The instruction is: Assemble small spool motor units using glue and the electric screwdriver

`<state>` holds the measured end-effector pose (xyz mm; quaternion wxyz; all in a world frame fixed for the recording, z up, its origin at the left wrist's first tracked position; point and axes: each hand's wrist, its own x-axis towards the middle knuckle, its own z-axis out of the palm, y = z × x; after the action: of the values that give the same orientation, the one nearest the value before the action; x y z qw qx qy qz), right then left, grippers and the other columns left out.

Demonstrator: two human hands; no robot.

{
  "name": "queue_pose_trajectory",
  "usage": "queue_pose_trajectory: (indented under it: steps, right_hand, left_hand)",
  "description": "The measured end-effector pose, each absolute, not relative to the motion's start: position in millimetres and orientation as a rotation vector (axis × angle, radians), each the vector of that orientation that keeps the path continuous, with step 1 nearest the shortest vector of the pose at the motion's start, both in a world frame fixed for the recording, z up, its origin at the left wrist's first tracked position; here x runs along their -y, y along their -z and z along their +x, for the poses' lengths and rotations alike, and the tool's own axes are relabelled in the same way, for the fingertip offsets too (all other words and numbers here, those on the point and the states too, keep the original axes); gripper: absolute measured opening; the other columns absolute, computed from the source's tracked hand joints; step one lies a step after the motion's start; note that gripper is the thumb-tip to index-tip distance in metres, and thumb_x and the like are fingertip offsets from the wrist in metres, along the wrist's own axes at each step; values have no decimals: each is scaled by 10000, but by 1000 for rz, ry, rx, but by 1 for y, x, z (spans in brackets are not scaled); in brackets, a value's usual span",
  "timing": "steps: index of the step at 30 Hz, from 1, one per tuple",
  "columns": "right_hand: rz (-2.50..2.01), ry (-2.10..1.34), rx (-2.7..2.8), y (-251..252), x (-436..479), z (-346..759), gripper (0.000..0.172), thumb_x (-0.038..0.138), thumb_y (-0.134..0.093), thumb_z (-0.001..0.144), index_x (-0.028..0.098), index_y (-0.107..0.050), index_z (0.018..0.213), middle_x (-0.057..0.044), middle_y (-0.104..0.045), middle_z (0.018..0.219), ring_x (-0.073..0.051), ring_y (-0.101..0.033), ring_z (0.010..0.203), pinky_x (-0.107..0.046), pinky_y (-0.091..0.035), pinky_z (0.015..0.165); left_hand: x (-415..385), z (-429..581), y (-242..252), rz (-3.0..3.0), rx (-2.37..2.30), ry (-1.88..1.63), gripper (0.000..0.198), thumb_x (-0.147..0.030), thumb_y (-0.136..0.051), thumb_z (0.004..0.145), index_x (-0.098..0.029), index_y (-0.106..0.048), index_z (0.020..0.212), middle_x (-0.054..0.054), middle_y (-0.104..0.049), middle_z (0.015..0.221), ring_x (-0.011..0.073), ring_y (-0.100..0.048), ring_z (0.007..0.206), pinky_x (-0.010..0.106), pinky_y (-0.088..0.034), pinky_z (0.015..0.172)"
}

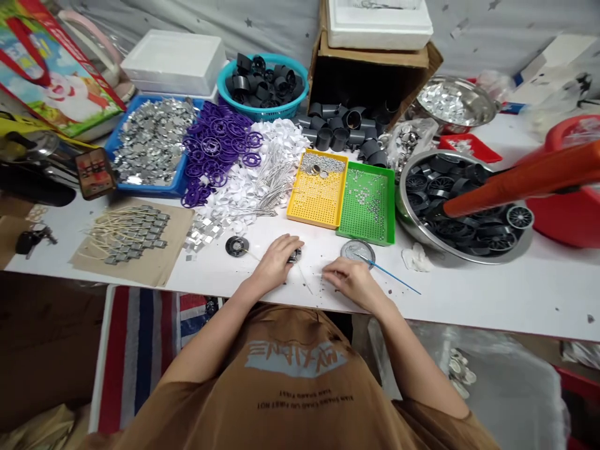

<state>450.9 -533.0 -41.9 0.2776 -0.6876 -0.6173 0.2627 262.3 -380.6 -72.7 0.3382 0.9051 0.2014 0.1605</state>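
From where I stand, twelve o'clock is straight ahead of the seated worker. Nearest, at twelve, the left hand [280, 259] curls over a small round black part [295, 255] on the white tabletop [262, 299], its fingers bent and lying close together against it. A thin pale strand [304, 279] slants from beside that part toward the table's near edge. At one o'clock the right hand [347, 280] hangs low, thumb and forefinger nearly meeting; I cannot tell whether they pinch anything. To my mind, the left hand does best to hold the part flat with light, even pressure, the strand lying free, while the right works with its fingertips alone.

Just beyond the right hand, at one, sits a shallow round grey dish [344, 252] with a slim blue stick [392, 275] leaning out of it; the right forearm had best stay off that stick. At eleven lies a flat black disc [237, 246] trailing a pale cord.

Farther, a yellow perforated tray [312, 220] stands at twelve, a green perforated tray [365, 239] just short of one. A broad steel bowl [462, 255] of black wheels lies between one and two. Farthest, near twelve, is a turquoise plastic basket [267, 115].
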Motion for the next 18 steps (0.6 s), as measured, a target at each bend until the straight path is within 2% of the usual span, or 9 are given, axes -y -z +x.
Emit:
queue_pose_trajectory:
  steps: [3,6,8,14,18]
  right_hand:
    - [-1825,-544,1632,32,498,460,146,231,-576,889,196,-716,914,-58,-734,884,-183,-664,764,-308,-498,711]
    - [-1742,-439,1678,22,448,460,160,199,-563,881,203,-717,923,-53,-743,926,-199,-680,826,-323,-507,752]
    - [-1709,-394,1757,16,408,451,177,168,-551,876,196,-718,928,-59,-739,949,-204,-675,864,-330,-503,794]
    - [-1811,-111,2202,12,295,401,310,58,-457,874,99,-637,1123,-147,-658,1056,-255,-568,986,-355,-445,838]
    - [-1808,-106,2310,23,253,377,283,0,-423,844,44,-649,1007,-221,-606,1084,-309,-487,1041,-391,-406,803]
  left_hand:
    - [356,251,55,2379,-670,-555,472,-128,-606,781,-215,-549,1241,94,-533,1358,274,-450,1292,486,-375,1100]
    - [321,227,34,2339,-1016,-722,279,-186,-560,822,-198,-635,1091,77,-658,1124,248,-575,1098,417,-440,1005]
    - [301,207,25,2300,-1244,-761,206,-185,-533,823,-180,-667,980,71,-686,983,231,-618,953,376,-473,919]
    - [287,166,30,2143,-1570,-510,160,-187,-550,791,-188,-688,873,56,-716,846,212,-648,765,332,-481,770]
    - [297,163,41,2089,-1542,-395,133,-293,-635,777,-203,-684,862,44,-721,794,221,-658,730,321,-480,715]
